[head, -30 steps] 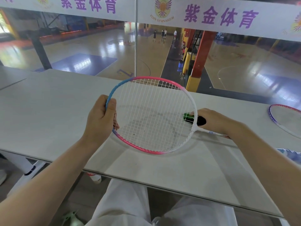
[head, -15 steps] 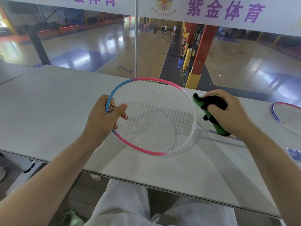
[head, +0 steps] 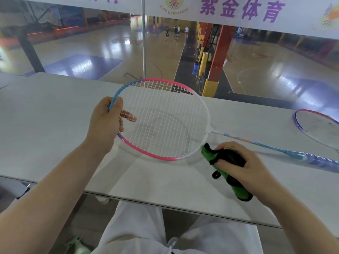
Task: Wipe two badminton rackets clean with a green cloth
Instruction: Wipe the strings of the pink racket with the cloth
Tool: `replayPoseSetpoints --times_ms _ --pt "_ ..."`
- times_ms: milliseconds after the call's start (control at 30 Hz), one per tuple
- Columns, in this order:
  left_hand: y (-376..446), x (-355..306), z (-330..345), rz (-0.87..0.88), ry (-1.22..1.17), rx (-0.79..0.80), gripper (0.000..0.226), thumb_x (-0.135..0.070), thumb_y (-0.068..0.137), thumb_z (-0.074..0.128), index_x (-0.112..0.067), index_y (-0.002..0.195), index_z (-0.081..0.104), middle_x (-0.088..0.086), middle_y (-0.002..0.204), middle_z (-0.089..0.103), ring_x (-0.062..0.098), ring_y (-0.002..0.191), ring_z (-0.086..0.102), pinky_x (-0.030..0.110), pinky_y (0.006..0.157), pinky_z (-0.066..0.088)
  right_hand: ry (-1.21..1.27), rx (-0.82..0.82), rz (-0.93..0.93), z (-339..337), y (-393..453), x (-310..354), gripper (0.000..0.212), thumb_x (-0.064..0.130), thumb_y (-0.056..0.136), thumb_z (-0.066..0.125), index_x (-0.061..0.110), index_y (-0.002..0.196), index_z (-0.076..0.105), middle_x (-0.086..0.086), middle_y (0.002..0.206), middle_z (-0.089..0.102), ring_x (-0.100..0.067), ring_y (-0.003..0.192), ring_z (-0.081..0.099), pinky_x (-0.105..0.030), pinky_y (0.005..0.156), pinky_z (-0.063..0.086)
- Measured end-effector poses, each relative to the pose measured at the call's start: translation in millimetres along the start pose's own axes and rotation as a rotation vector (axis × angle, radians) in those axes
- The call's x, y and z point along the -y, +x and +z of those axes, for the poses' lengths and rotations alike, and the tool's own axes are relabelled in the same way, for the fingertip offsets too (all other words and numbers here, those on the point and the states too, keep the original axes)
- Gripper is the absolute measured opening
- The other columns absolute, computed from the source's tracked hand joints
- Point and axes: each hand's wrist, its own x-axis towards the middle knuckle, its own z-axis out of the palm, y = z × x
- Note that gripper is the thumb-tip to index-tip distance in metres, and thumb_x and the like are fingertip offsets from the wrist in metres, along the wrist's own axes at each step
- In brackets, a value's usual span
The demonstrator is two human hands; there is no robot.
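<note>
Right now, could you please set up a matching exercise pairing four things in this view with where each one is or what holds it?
Things:
1. pink and blue racket
2. green cloth
3. second racket
4. left hand

Places or states:
A. lies untouched on the table at far right
B. bunched in the right hand
C. grips a racket's frame
D. head lifted, handle toward the right

Pairs: 1-D, 2-B, 3-A, 4-C
</note>
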Motion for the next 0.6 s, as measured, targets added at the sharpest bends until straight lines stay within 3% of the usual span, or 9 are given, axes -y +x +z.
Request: replayPoseSetpoints --times_ms 100,233,333,400,467,533,600 --pt "0.1 -10.3 -0.3 -0.01 -0.029 -0.009 0.023 -0.03 0.104 0.04 -0.015 0.09 0.048 0.004 0.072 0.074 0.008 0.042 0.04 0.018 0.044 0.038 -0.009 0.028 0.063 5.3 0.0 -4.4 0.024 0.001 0.088 0.066 0.023 0.098 0.067 0.005 0.076 0.072 -0.01 0.066 0.07 -0.019 0.053 0.051" --pt "-3.3 -17.4 2.1 -0.035 -0.072 -0.019 0.024 -0.03 0.104 0.039 -0.017 0.087 0.049 0.005 0.072 0.074 0.008 0.042 0.038 0.018 0.043 0.037 -0.013 0.009 0.173 16.6 7.6 -13.3 0.024 0.013 0.09 0.067 0.03 0.106 0.063 0.004 0.085 0.074 -0.004 0.071 0.07 -0.021 0.062 0.052" --pt "-7.3 -20.4 4.0 -0.053 -0.112 -0.027 0.024 -0.03 0.105 0.039 -0.017 0.086 0.049 0.007 0.07 0.073 0.008 0.042 0.038 0.018 0.043 0.036 0.245 0.114 0.27 30.6 15.6 -13.3 0.023 0.015 0.095 0.059 0.017 0.117 0.059 -0.016 0.089 0.075 -0.022 0.083 0.072 -0.029 0.06 0.048" --pt "-10.0 -21.7 5.0 -0.053 -0.136 -0.032 0.025 -0.029 0.105 0.039 -0.018 0.085 0.05 0.006 0.069 0.073 0.009 0.042 0.037 0.018 0.043 0.036 0.453 0.194 0.342 42.1 22.8 -6.9 0.024 0.014 0.095 0.056 0.015 0.118 0.061 -0.023 0.094 0.073 -0.024 0.076 0.071 -0.029 0.055 0.045" --pt "-12.2 -23.3 6.4 -0.051 -0.16 -0.036 0.026 -0.029 0.105 0.038 -0.019 0.085 0.05 0.005 0.067 0.072 0.008 0.041 0.037 0.018 0.042 0.035 0.634 0.245 0.423 53.8 31.9 0.3 0.019 0.011 0.089 0.059 0.013 0.104 0.07 -0.021 0.091 0.072 -0.017 0.06 0.062 -0.026 0.05 0.042" --pt "-14.1 -24.4 8.1 -0.058 -0.171 -0.042 0.026 -0.029 0.106 0.038 -0.017 0.087 0.051 0.004 0.066 0.072 0.007 0.041 0.037 0.017 0.041 0.035 0.827 0.238 0.503 66.0 41.5 3.1 0.018 0.008 0.086 0.057 0.011 0.086 0.075 -0.016 0.087 0.068 -0.018 0.059 0.054 -0.026 0.05 0.043" --pt "-15.1 -24.8 9.0 -0.067 -0.177 -0.053 0.025 -0.029 0.106 0.037 -0.016 0.09 0.051 0.003 0.066 0.072 0.008 0.042 0.036 0.017 0.041 0.035 1.021 0.172 0.566 77.9 49.8 1.2 0.021 0.009 0.093 0.052 0.008 0.084 0.072 -0.012 0.088 0.065 -0.02 0.061 0.055 -0.026 0.049 0.048"
